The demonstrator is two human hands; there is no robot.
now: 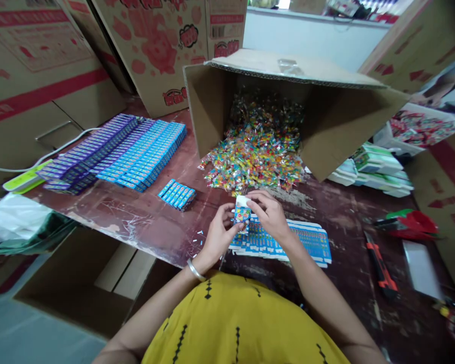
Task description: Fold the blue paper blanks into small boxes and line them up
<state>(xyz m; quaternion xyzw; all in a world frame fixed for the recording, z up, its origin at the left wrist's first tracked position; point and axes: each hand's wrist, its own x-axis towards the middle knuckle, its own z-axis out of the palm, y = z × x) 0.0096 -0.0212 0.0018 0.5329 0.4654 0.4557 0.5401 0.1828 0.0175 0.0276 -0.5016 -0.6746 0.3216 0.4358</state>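
My left hand (219,233) and my right hand (268,212) are together over the table, both closed on a small blue carton (241,212) with its white flap up. Beneath them lies a stack of flat unfolded blue cartons (307,241). Just beyond my hands, a heap of colourful wrapped sweets (256,151) spills out of a big cardboard box (333,116) lying on its side. A few filled blue cartons (177,194) sit to the left of my hands.
Rows of filled blue and purple cartons (117,151) cover the table's left part. An orange box cutter (379,267) and a red tape dispenser (409,223) lie on the right. Green-white packs (375,167) sit behind them. Tall printed cardboard boxes (41,65) stand around.
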